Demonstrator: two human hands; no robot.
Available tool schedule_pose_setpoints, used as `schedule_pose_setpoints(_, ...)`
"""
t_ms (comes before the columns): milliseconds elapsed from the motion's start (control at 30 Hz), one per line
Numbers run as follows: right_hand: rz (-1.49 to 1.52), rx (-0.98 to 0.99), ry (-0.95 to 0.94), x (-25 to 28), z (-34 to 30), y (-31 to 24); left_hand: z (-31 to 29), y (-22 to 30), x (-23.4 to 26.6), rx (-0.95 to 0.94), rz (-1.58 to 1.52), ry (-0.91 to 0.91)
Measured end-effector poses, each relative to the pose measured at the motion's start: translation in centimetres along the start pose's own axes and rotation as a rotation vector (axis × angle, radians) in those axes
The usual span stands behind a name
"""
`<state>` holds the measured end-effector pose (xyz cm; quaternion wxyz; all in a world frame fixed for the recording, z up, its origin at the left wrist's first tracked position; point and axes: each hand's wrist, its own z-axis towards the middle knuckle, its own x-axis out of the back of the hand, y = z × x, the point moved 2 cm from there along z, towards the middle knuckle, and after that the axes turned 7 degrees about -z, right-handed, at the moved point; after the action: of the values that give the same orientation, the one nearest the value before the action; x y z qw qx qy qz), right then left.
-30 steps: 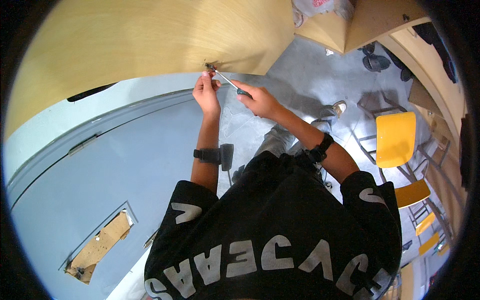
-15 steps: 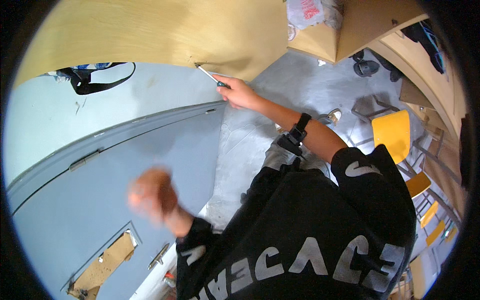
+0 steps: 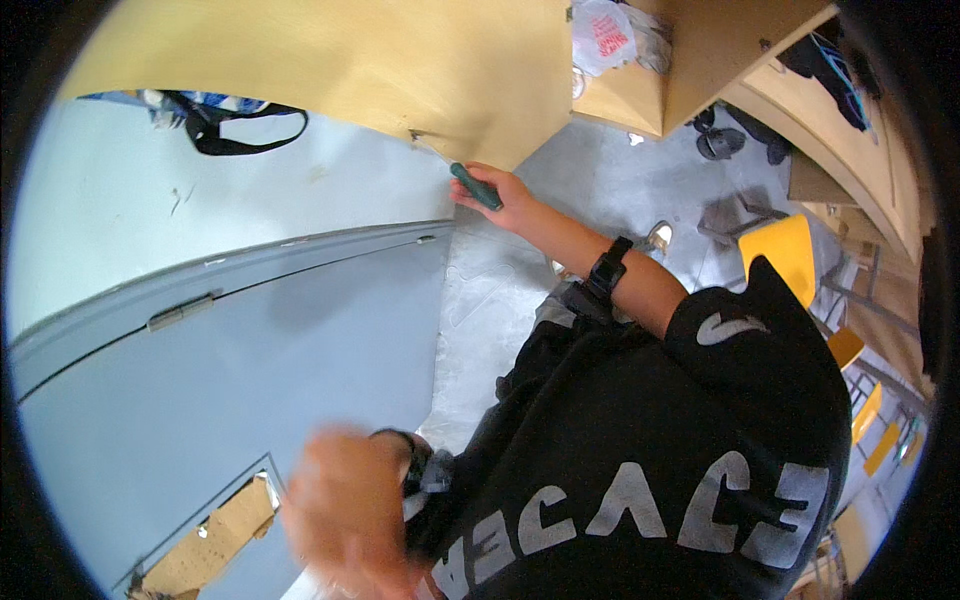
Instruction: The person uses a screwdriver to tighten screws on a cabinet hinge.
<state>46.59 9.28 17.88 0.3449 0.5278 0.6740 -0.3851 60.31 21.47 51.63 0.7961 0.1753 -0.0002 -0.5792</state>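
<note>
My right hand (image 3: pixel 505 198) is closed round the dark green handle of a screwdriver (image 3: pixel 476 187). Its thin shaft points up and left, the tip by a small dark fitting or hole (image 3: pixel 416 134) near the lower edge of a light wooden panel (image 3: pixel 330 50). I cannot make out whether the tip touches. My left hand (image 3: pixel 345 500), low in front of the grey-blue door (image 3: pixel 300 350), is smeared by motion, and its fingers cannot be read.
A black strap (image 3: pixel 245 145) hangs below the panel. At the upper right, a plastic bag (image 3: pixel 605 38) lies on a wooden shelf. Yellow chairs (image 3: pixel 780 260) stand to the right, and dark shoes (image 3: pixel 720 140) lie on the grey floor. Torn cardboard (image 3: pixel 205 540) fills a door opening.
My left hand has dropped lower, toward my body. The right hand has shifted slightly right and down, and more of the screwdriver's handle shows. The whole view has shifted a little.
</note>
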Motion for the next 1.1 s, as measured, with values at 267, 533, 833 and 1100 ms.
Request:
schedule_pose_setpoints(267, 0.197, -0.432, -0.026, 4.3, 1.8, -0.4, -21.3, -16.3, 18.6, 1.658, 0.412, 1.079)
schedule_pose_setpoints(533, 0.109, -0.517, 0.011, 5.6, 1.3, -1.1, -22.7, -17.9, 19.2, 1.555, 0.133, 1.104)
schedule_pose_setpoints(833, -0.783, 0.439, 0.308, 2.0, -4.6, -0.2, -23.8, -18.2, 22.2, 1.645, 0.026, 0.793)
schedule_pose_setpoints(1100, -0.578, 0.355, 0.289, 1.2, -5.2, 1.3, -25.5, -18.2, 23.4, 1.687, 0.077, 0.716)
